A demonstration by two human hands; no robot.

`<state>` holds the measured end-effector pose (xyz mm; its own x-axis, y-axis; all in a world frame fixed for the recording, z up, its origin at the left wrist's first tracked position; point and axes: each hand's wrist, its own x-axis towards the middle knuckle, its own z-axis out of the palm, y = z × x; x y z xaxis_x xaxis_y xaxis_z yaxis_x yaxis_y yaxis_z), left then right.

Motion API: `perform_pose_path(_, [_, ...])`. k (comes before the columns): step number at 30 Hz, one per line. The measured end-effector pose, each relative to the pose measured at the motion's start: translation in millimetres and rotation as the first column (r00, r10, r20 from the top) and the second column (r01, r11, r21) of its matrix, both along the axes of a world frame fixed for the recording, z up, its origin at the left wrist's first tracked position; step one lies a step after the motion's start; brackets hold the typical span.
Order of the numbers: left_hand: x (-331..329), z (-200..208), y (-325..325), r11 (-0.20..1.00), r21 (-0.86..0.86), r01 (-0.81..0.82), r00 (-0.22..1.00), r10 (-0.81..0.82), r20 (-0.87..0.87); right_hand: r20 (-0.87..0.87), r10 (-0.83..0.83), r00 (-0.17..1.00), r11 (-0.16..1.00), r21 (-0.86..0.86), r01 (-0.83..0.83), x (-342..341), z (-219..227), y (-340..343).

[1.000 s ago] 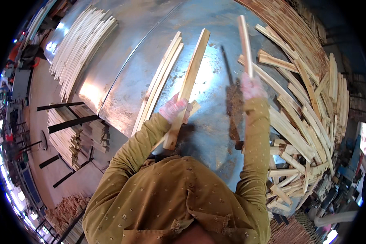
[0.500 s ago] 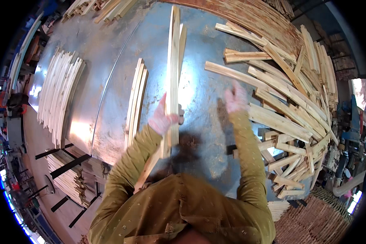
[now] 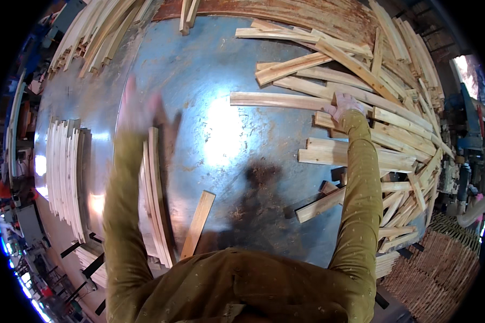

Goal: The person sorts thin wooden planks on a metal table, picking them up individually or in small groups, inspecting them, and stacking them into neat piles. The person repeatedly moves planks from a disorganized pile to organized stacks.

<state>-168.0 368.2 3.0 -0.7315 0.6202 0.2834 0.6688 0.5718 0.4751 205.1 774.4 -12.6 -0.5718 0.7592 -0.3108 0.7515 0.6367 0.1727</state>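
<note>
My left hand (image 3: 139, 110) is smeared by motion over the left part of the metal tabletop (image 3: 199, 70); its thumb and fingers look spread, with nothing seen in them. Just below it lies a short row of narrow wooden strips (image 3: 155, 188). My right hand (image 3: 344, 107) is closed over the right part of a pale wooden strip (image 3: 280, 100), at the edge of a loose heap of strips (image 3: 399, 126). That strip lies crosswise, its left end reaching toward the table's middle. A single short strip (image 3: 198, 223) lies tilted close to my body.
Strips stand in a neat row (image 3: 64, 172) at the left. More strips (image 3: 94, 32) are piled at the far left, and two strips (image 3: 185, 16) lie at the far edge. A rust-brown board (image 3: 307, 16) borders the back; stacked wood (image 3: 436, 269) is at the lower right.
My left hand has let go of the upright strips it held and moved left and away. My right hand has reached right onto a strip in the heap. The view has shifted.
</note>
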Motion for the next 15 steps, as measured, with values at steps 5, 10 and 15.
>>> perform_pose_path(5, [182.8,-81.3,-257.4,0.868,-0.342,-0.360,0.869,0.446,0.217,0.000,0.250,0.968,0.964,0.099,-0.248,-9.2,-22.4,-32.1])
perform_pose_path(10, [299.0,-34.3,-257.6,0.808,-0.511,-0.294,0.757,0.523,0.392,-0.243,0.572,0.783,0.820,0.170,-0.547,-50.2,-67.8,-84.7])
perform_pose_path(15, [341.1,-5.9,-238.6,0.634,-0.773,0.024,0.890,0.339,0.306,-0.202,0.474,0.857,0.879,0.161,-0.448,-91.4,-89.8,-97.4])
